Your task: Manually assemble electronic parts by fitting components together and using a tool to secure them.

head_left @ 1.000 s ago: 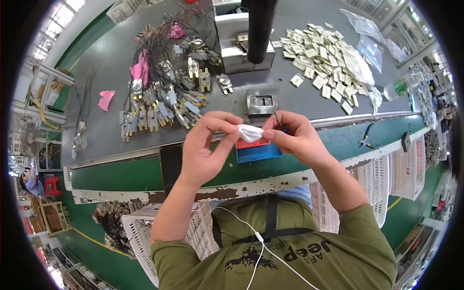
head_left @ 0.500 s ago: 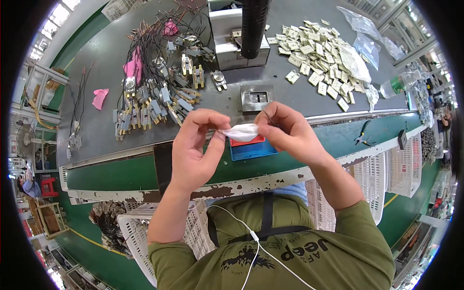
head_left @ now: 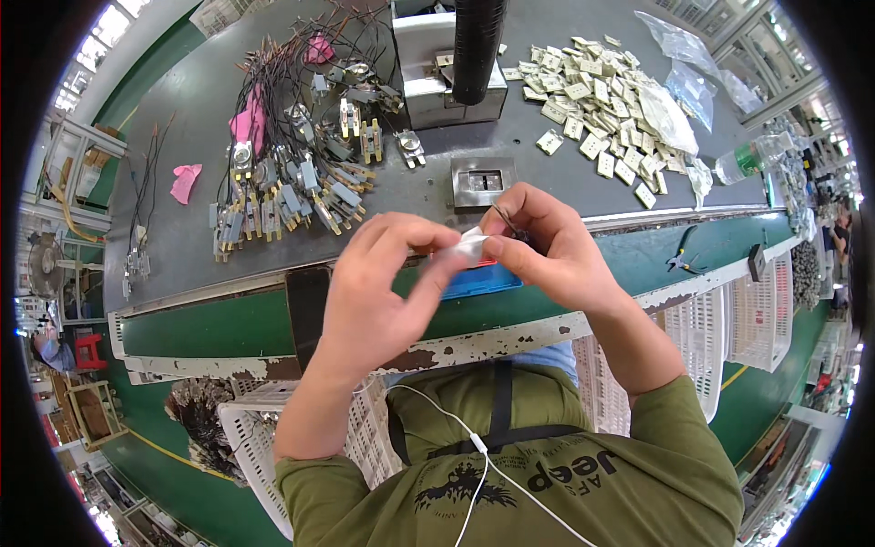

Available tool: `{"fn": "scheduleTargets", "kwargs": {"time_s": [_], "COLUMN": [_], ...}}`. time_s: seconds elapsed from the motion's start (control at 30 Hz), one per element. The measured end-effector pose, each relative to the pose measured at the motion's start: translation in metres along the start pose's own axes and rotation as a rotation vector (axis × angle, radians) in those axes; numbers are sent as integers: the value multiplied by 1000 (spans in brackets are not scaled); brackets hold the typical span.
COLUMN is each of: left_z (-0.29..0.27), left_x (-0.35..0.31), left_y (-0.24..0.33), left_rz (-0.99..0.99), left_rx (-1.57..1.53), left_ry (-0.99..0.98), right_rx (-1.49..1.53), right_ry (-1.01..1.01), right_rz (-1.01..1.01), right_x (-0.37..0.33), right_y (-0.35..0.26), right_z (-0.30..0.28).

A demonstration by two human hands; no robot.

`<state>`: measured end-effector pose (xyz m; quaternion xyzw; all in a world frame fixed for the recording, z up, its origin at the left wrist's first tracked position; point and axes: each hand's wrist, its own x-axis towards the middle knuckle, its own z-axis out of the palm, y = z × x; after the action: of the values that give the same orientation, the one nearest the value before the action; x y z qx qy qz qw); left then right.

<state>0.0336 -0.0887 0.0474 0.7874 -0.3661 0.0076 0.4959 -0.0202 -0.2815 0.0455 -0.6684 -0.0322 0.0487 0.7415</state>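
In front of the bench edge, my left hand [head_left: 378, 287] is closed, thumb and fingers pinching one end of a small crumpled white piece [head_left: 471, 242] that looks like tissue or thin cloth. My right hand [head_left: 551, 239] pinches its other end. A thin dark metal tool [head_left: 504, 219], its kind unclear, also sits in the right hand's fingers. Below the hands is a blue tray [head_left: 483, 283] with a red part mostly hidden behind the fingers. Just beyond them, a metal fixture block [head_left: 483, 184] with a slotted recess rests on the grey bench.
Several wired grey parts with metal prongs [head_left: 292, 187] pile up at left, near pink scraps [head_left: 186, 183]. A heap of pale rectangular pieces [head_left: 602, 114] lies at right. A press with a black column [head_left: 478, 55] stands behind. Pliers [head_left: 684, 255] and a plastic bottle [head_left: 752, 159] lie right.
My left hand has moved right, closer to my right hand. The white piece, stretched between the hands before, is now bunched up shorter. My right hand has barely moved.
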Motion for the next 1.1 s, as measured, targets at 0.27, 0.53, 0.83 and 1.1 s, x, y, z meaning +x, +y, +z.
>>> {"fn": "scheduleTargets", "kwargs": {"time_s": [0.27, 0.53, 0.83, 1.1], "left_z": [-7, -5, -11, -14], "left_x": [4, 11, 10, 14], "left_y": [-9, 12, -7, -3], "left_rz": [-112, -46, -70, -225], "left_rx": [-197, -57, -109, -212], "left_ry": [56, 0, -65, -94], "right_rx": [-191, -213, -179, -221], "right_ry": [-17, 5, 56, 117], "right_rz": [-33, -69, 32, -287], "right_x": [-1, 1, 1, 7], "right_y": [2, -10, -20, -21], "right_z": [-3, -2, -2, 7]}}
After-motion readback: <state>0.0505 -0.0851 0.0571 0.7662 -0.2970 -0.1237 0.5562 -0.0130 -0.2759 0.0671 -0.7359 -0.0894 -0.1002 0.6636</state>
